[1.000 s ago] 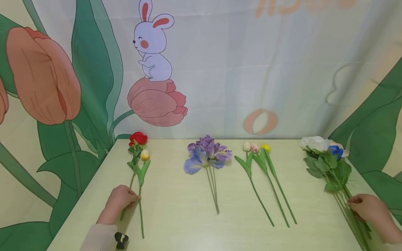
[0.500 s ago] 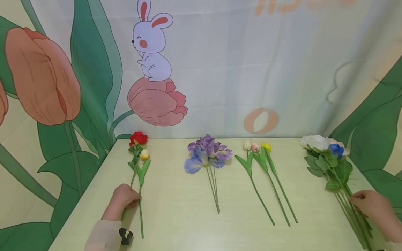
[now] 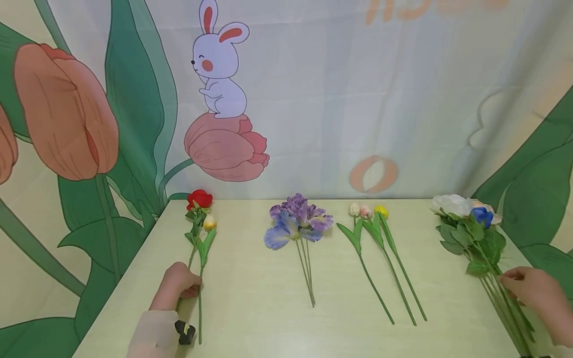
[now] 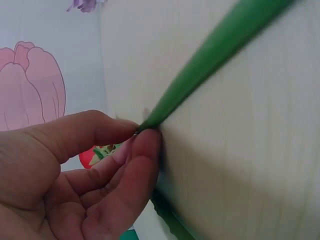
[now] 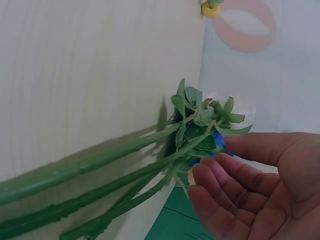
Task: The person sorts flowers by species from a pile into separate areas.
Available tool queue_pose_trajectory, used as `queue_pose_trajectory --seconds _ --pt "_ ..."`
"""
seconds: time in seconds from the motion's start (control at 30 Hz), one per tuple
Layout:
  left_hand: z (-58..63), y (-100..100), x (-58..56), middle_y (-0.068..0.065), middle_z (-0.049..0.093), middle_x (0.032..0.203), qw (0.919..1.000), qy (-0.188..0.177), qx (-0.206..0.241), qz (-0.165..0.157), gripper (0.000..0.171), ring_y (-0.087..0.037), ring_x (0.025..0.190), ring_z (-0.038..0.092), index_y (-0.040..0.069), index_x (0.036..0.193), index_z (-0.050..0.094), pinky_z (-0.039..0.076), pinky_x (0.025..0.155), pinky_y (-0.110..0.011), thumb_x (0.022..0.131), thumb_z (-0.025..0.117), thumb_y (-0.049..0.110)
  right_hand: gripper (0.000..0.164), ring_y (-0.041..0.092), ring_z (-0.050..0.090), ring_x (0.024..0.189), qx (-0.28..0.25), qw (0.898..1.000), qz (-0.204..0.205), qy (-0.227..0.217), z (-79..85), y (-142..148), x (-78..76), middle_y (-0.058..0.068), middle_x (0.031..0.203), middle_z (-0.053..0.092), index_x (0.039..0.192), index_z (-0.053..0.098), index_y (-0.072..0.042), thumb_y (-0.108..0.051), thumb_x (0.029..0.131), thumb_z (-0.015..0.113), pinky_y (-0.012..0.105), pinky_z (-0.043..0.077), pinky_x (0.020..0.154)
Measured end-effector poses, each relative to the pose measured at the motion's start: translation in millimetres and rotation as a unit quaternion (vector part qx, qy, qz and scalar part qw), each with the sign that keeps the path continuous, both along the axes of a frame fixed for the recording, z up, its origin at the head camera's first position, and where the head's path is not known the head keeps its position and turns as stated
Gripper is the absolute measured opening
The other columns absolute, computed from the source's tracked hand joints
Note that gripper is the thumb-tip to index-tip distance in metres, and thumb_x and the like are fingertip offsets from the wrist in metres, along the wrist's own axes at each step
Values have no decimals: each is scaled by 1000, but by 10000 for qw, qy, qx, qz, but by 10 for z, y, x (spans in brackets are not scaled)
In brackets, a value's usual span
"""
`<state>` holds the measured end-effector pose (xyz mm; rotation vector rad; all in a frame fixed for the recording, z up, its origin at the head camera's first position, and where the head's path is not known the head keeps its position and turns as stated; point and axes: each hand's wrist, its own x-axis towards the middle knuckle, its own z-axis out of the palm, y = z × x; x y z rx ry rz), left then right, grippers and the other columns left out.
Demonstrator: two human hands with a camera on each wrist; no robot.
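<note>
My left hand [image 3: 177, 282] pinches the stem of a yellow-and-white tulip [image 3: 209, 223] between thumb and fingertips. The left wrist view shows that green stem [image 4: 205, 67] running out past the fingertips. Beside the tulip lies a red rose [image 3: 199, 199], its lower stem partly covered by the hand. At the right side, my right hand [image 3: 532, 291] is by the green stems [image 3: 501, 303] of a bunch with a white rose [image 3: 451, 205] and a blue rose [image 3: 482, 217]. In the right wrist view its fingers are loosely bent, with a gap between thumb and fingertips.
Purple and blue irises [image 3: 293, 219] lie mid-table, stems toward me. Right of them are three tulips, white [image 3: 354, 209], pink [image 3: 366, 211] and yellow [image 3: 381, 212]. Behind the pale table [image 3: 250, 308] hangs a printed cloth [image 3: 304, 99] with a rabbit and large tulips.
The lower end of the tulip stem at my left hand has swung slightly left. My right hand has shifted a little up along the stems. The other flowers lie as before.
</note>
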<state>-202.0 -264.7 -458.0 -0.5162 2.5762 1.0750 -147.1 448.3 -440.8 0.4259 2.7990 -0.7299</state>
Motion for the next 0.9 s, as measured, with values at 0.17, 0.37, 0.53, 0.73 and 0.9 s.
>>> queue_pose_trajectory --seconds 0.17,0.37,0.53,0.73,0.9 --pt "1 -27 29 -11 67 56 9999 129 -62 -23 11 -12 47 64 -13 79 61 55 52 -24 80 62 -2 46 30 62 75 -76 9998 -62 156 69 -28 -14 33 95 62 117 49 22 -20 99 52 41 55 64" --pt "1 -64 60 -12 67 59 9991 301 298 93 14 -12 49 64 -15 85 59 57 53 -26 79 62 -3 50 33 63 77 -44 9994 -224 259 202 -140 -46 34 97 61 120 47 23 -22 100 53 41 55 64" --pt "19 -89 85 -12 67 64 9981 381 476 -53 19 -11 53 65 -19 91 61 59 57 -29 82 62 -2 54 27 61 73 107 9989 74 443 312 -250 -70 25 88 64 120 49 20 -31 102 50 38 51 60" --pt "85 -85 99 -5 67 63 9953 287 872 -297 20 -9 56 62 -19 93 65 57 58 -24 86 60 -1 61 25 62 72 123 9975 292 639 371 -360 -154 25 89 66 123 49 21 -37 102 49 37 51 59" --pt "129 -94 92 -4 69 70 9939 203 1000 -430 24 -8 62 64 -17 101 66 58 61 -24 90 61 4 61 25 65 72 -72 9970 307 702 337 -445 -211 32 98 65 123 50 21 -37 101 53 38 56 62"
